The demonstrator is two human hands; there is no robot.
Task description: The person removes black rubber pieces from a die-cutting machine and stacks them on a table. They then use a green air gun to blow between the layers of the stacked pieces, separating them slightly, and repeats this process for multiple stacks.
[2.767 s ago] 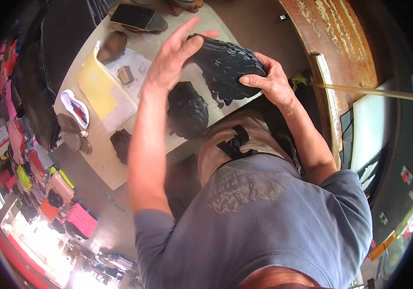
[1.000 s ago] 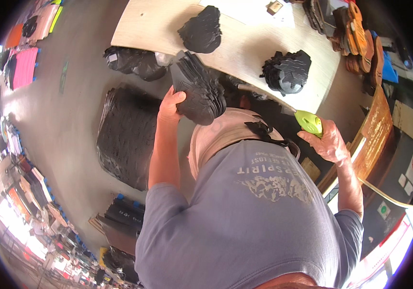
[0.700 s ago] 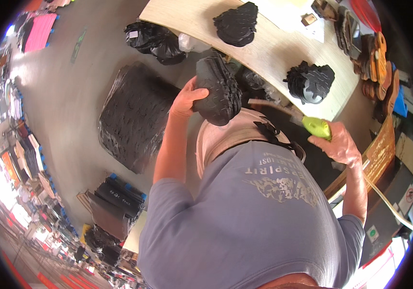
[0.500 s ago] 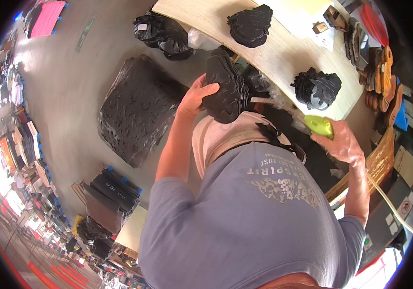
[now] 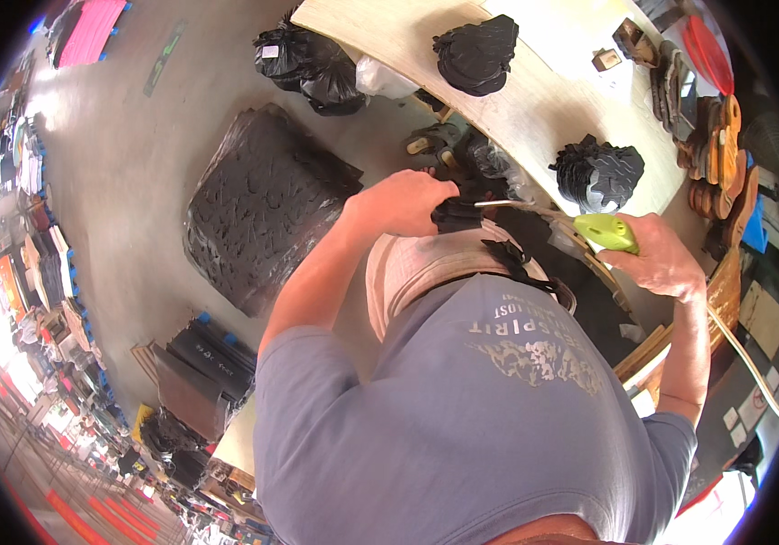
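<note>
Left hand (image 5: pixel 403 202) grips a black stack (image 5: pixel 458 216), apparently unfinished, before the body, and the right hand (image 5: pixel 664 260) a green-handled tool (image 5: pixel 607 232) pointed toward it, while two similar stacks (image 5: pixel 476 54) lie on the table (image 5: pixel 535 113).

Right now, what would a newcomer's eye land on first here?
Probably the bright green-handled tool in the right hand, pointing toward the black pieces in the left hand. Then the two black stacks on the pale table, and orange sole-shaped pieces at far right.
</note>
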